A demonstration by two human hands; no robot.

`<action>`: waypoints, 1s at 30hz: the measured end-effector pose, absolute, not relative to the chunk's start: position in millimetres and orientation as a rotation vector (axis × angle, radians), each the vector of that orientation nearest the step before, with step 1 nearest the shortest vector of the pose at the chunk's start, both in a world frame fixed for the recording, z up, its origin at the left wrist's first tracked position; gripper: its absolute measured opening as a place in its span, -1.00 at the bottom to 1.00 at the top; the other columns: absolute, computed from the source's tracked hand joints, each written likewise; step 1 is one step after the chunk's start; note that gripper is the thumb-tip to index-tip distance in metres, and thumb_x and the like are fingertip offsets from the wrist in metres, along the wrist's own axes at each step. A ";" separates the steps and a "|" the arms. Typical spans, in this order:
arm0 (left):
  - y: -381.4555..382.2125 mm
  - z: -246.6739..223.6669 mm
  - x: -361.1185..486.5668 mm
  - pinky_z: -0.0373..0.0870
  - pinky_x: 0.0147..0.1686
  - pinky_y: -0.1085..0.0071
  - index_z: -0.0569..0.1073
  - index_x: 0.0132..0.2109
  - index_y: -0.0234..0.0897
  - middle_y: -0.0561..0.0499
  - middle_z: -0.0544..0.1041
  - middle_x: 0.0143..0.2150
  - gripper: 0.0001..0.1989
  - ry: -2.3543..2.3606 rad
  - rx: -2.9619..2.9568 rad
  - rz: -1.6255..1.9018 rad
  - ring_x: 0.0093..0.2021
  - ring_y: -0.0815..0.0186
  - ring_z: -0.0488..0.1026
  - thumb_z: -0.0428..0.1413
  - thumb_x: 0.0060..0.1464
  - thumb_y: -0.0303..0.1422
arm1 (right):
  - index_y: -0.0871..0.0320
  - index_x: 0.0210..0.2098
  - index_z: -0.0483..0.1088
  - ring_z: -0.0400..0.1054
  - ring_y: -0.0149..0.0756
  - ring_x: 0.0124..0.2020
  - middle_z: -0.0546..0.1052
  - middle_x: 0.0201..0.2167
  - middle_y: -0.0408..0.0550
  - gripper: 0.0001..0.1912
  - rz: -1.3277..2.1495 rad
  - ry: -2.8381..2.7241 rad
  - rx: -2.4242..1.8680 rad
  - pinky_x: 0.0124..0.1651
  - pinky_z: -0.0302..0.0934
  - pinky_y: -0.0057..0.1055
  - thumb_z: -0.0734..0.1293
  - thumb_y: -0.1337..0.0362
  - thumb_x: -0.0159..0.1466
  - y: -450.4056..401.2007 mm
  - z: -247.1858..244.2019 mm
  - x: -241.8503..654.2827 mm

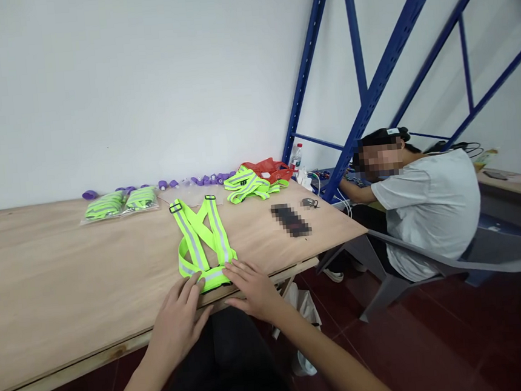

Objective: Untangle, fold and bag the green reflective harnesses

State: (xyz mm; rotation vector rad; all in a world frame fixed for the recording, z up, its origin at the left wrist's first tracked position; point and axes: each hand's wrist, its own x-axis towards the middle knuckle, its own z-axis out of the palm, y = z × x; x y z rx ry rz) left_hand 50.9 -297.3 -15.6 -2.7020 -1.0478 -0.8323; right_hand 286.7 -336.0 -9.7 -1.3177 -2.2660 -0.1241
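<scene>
I rest my left hand (176, 315) and right hand (256, 290), fingers extended and slightly parted, on the harness (193, 241) at the table (90, 283) edge, apparently keeping it flat; neither visibly grips.

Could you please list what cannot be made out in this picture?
All in the head view:
Dark object on the table: pixelated.
Hands of the seated person: hidden behind the blue post.
Parts of the neon harness: under the left hand and right hand.
Text on the bottle: too small.
</scene>
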 end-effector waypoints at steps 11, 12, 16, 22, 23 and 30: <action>-300.1 -23.0 49.5 0.44 -0.05 0.17 0.47 0.02 -0.24 -0.11 0.58 0.03 -0.79 -0.893 -2.584 -1.054 -0.07 0.10 0.47 0.09 0.27 -0.37 | 0.12 0.23 0.33 0.27 -0.21 0.28 0.51 0.15 0.04 -0.58 -0.299 -2.124 -1.216 0.30 0.19 -0.18 0.24 0.32 0.39 -342.8 -27.0 286.8; -300.6 -23.1 49.5 0.44 -0.06 0.17 0.48 0.02 -0.24 -0.10 0.58 0.04 -0.79 -0.897 -2.577 -1.052 -0.08 0.11 0.48 0.09 0.27 -0.37 | 0.12 0.23 0.34 0.27 -0.21 0.28 0.51 0.15 0.05 -0.58 -0.294 -2.113 -1.210 0.29 0.20 -0.18 0.24 0.33 0.39 -343.1 -26.9 286.2; -304.2 -22.0 49.3 0.43 -0.08 0.21 0.47 0.02 -0.24 -0.09 0.58 0.05 -0.80 -0.919 -2.553 -1.042 -0.12 0.14 0.51 0.08 0.28 -0.36 | 0.16 0.20 0.36 0.29 -0.19 0.25 0.52 0.13 0.04 -0.59 -0.270 -2.076 -1.175 0.28 0.23 -0.17 0.22 0.37 0.38 -345.0 -25.4 281.9; -307.6 -18.2 47.7 0.43 -0.09 0.25 0.46 -0.07 -0.24 -0.11 0.59 -0.02 -0.82 -1.002 -2.567 -1.083 -0.09 0.13 0.55 0.04 0.31 -0.26 | 0.14 0.18 0.37 0.34 -0.20 0.21 0.53 0.12 0.03 -0.60 -0.244 -2.107 -1.153 0.27 0.25 -0.19 0.21 0.39 0.37 -346.4 -21.1 273.7; -307.2 -17.8 47.4 0.44 -0.11 0.25 0.45 -0.09 -0.24 -0.11 0.60 -0.03 -0.80 -1.014 -2.563 -1.083 -0.09 0.12 0.55 0.04 0.31 -0.24 | 0.15 0.18 0.37 0.35 -0.20 0.21 0.53 0.12 0.04 -0.61 -0.231 -2.115 -1.153 0.27 0.25 -0.20 0.22 0.38 0.37 -346.0 -19.9 273.3; -296.6 -12.6 44.9 0.42 -0.26 0.34 0.47 -0.09 -0.20 -0.05 0.63 -0.09 -0.76 -0.993 -2.531 -0.999 -0.21 0.17 0.59 0.00 0.34 -0.19 | 0.15 0.08 0.37 0.37 -0.21 0.18 0.55 0.07 0.09 -0.72 -0.173 -2.201 -1.142 0.24 0.26 -0.26 0.25 0.31 0.39 -339.3 -6.8 278.0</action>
